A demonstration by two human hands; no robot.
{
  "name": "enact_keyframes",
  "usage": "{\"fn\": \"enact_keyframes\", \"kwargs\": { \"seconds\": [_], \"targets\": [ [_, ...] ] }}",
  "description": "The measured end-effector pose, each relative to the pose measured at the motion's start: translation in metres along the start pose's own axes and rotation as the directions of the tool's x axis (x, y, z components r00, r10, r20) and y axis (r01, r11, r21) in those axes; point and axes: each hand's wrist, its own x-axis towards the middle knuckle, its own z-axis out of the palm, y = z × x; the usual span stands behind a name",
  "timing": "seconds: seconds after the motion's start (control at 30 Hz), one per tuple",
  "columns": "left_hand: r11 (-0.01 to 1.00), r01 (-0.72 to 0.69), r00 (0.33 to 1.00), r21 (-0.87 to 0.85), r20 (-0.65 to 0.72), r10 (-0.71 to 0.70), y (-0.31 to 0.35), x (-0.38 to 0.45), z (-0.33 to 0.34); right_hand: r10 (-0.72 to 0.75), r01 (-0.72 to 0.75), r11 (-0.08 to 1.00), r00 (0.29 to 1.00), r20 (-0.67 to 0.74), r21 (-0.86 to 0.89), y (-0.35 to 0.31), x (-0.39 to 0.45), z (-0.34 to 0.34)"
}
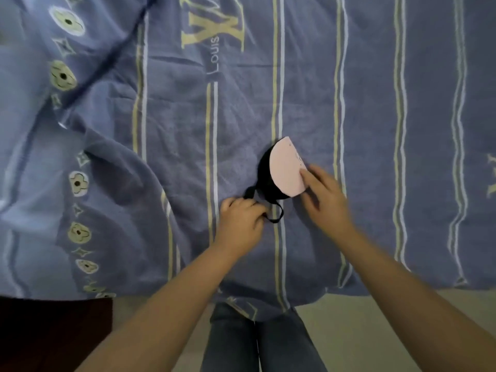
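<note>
A pale pink, half-round padded piece (285, 167) lies on a black garment (265, 181) with thin black straps (276, 214), all on a blue sheet. My right hand (326, 194) rests on the pink piece's lower right edge, fingertips on it, fingers fairly straight. My left hand (240, 217) is curled, pinching a black strap just below and left of the garment.
The blue bed sheet (375, 130) with yellow and white stripes and flower prints covers the whole surface, wrinkled and folded at the left. Its near edge hangs over my jeans-clad legs (257, 342). A dark red object (53, 331) sits at the lower left.
</note>
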Motion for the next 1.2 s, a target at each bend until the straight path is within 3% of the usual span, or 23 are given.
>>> {"fn": "enact_keyframes", "kwargs": {
  "seconds": [0.07,0.1,0.17,0.23,0.33,0.43,0.5,0.6,0.67,0.77,0.87,0.93,1.03,1.1,1.2],
  "targets": [
    [0.932,0.187,0.975,-0.311,-0.057,-0.215,-0.011,-0.01,-0.026,-0.036,0.036,0.999,0.999,-0.018,0.039,-0.004,0.005,0.003],
    [0.86,0.272,0.93,-0.432,-0.11,-0.35,-0.019,-0.015,-0.039,-0.05,0.052,0.998,0.998,-0.033,0.043,-0.007,0.009,0.004],
    [0.64,0.403,0.76,-0.654,-0.151,-0.632,-0.036,-0.022,-0.062,-0.053,0.053,0.998,0.998,-0.04,0.022,-0.014,0.014,0.008],
    [0.428,0.509,0.595,-0.747,-0.054,-0.802,-0.053,-0.025,-0.072,-0.046,0.045,0.998,0.999,-0.027,-0.047,-0.023,0.011,0.017],
    [0.456,0.72,0.563,-0.523,0.058,-0.824,-0.062,-0.023,-0.068,0.027,-0.026,0.994,1.0,0.007,-0.103,-0.035,0.008,0.029],
    [0.534,0.711,0.6,-0.458,0.0,-0.8,-0.052,-0.016,-0.058,0.21,-0.211,0.965,0.977,0.022,0.156,-0.039,0.023,0.028],
    [0.434,0.752,0.57,-0.497,0.158,-0.806,-0.034,-0.008,-0.045,0.315,-0.312,0.908,0.948,0.035,0.279,-0.035,0.038,0.024],
    [0.215,0.818,0.5,-0.534,0.473,-0.725,-0.007,0.004,-0.024,0.423,-0.458,0.76,0.887,0.185,0.461,-0.033,0.05,0.015],
    [0.147,0.744,0.549,-0.652,0.472,-0.69,0.004,0.013,-0.018,0.427,-0.531,0.623,0.846,0.319,0.575,-0.035,0.048,0.01],
    [0.157,0.592,0.632,-0.791,0.334,-0.699,0.011,0.023,-0.023,0.355,-0.556,0.53,0.831,0.428,0.64,-0.04,0.027,0.004],
    [0.364,0.55,0.761,-0.752,0.272,-0.588,0.022,0.026,-0.046,0.369,-0.541,0.488,0.839,0.399,0.685,-0.044,0.014,-0.016],
    [0.522,0.526,0.842,-0.672,0.323,-0.433,0.033,0.028,-0.076,0.351,-0.492,0.514,0.868,0.351,0.703,-0.051,0.014,-0.046],
    [0.721,0.423,0.9,-0.549,0.349,-0.262,0.06,0.037,-0.137,0.232,-0.398,0.569,0.917,0.324,0.72,-0.077,0.018,-0.099],
    [0.772,0.324,0.946,-0.546,0.187,-0.264,0.086,0.044,-0.176,0.169,-0.303,0.619,0.952,0.254,0.725,-0.102,0.019,-0.134],
    [0.738,0.187,0.955,-0.648,-0.056,-0.292,0.13,0.049,-0.228,0.102,-0.142,0.709,0.99,0.098,0.69,-0.144,0.018,-0.188]
  ]
}}
